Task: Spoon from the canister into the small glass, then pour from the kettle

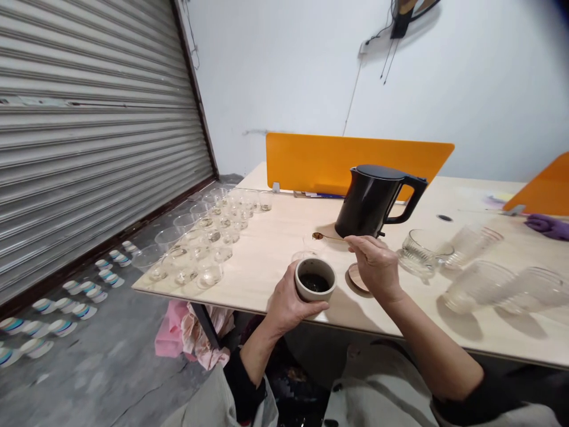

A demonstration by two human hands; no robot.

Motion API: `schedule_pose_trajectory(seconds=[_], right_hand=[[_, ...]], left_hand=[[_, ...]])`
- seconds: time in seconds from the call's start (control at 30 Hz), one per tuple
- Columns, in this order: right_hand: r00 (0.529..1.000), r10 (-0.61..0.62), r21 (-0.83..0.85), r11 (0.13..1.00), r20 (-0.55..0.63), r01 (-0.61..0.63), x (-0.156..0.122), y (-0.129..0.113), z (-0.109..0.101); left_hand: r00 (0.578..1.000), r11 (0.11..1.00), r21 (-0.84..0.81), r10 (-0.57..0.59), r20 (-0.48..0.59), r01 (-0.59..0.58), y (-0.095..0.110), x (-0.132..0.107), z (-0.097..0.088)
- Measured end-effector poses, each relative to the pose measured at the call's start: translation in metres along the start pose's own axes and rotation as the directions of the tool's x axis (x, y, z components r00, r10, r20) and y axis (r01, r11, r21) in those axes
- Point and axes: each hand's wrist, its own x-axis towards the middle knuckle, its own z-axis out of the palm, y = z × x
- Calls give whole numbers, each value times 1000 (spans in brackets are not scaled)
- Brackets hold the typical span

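My left hand (pixel 283 303) is wrapped around a pale ceramic jar (pixel 313 283) near the table's front edge, tilted so its dark loose contents show; they look like tea leaves. Between the fingers of my right hand (pixel 377 265) is the handle of a thin brown spoon (pixel 332 237). Its bowl carries a little dark matter and hovers above a clear plastic cup (pixel 312 244), partly hidden behind the jar. Under my right hand lies a round brown lid (pixel 358 277). A black electric kettle (pixel 368 201) stands just behind.
Several clear cups (pixel 208 243) with dark bits in them crowd the table's left end. At right are a glass pitcher (pixel 420 249) and stacked plastic cups (pixel 482 284). An orange divider (pixel 311 160) borders the back. Small white tubs (pixel 66 305) line the floor.
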Motion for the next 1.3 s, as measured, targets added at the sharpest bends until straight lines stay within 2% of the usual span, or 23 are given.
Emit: schedule_pose_trajectory(seconds=[0.07, 0.2, 0.4, 0.5, 0.57, 0.67, 0.73, 0.8, 0.9, 0.97, 1.07, 1.17, 1.23, 1.3], right_hand=[[1000, -17, -13, 1000, 16, 17, -3, 3, 2], [987, -99, -31, 994, 126, 104, -5, 7, 7], [1000, -2, 59, 998, 22, 1, 3, 3, 7], [994, 99, 102, 990, -48, -93, 6, 9, -3], [973, 189, 139, 976, -133, -170, 7, 20, -19], [909, 323, 148, 945, -262, -293, 10, 43, -58], [866, 378, 60, 923, -326, -380, 11, 61, -91], [845, 409, -84, 883, -344, -462, 11, 78, -121], [828, 499, -302, 773, -256, -559, 15, 102, -151], [787, 595, -438, 672, -160, -597, 21, 117, -159], [676, 736, -584, 539, -23, -607, 33, 135, -157], [595, 802, -635, 481, 41, -604, 44, 152, -146], [586, 808, -676, 467, 64, -570, 47, 163, -137], [616, 782, -713, 484, 93, -507, 48, 173, -128]], left_hand=[[1000, 1000, 6, -5, 0, 5, 0, 0, 0], [1000, 1000, 13, -12, 3, 12, 0, -1, 0], [1000, 1000, 23, -5, 1, 5, -3, -1, 0], [1000, 1000, 17, -14, 9, 14, -5, -1, 1], [1000, 1000, 18, -23, 12, 23, -7, -1, 2], [999, 998, 39, -40, 9, 39, -9, -3, 2], [999, 997, 57, -47, 11, 47, -10, -3, 3], [999, 996, 69, -50, 8, 49, -11, -4, 3], [999, 997, 65, -43, 3, 42, -10, -4, 3], [999, 997, 62, -43, 3, 43, -11, -4, 3], [999, 997, 65, -40, 6, 40, -15, -4, 3], [1000, 998, 50, -24, 13, 24, -18, -4, 3], [1000, 999, 40, -20, 16, 19, -19, -4, 4], [1000, 999, 43, -25, 18, 24, -20, -4, 3]])
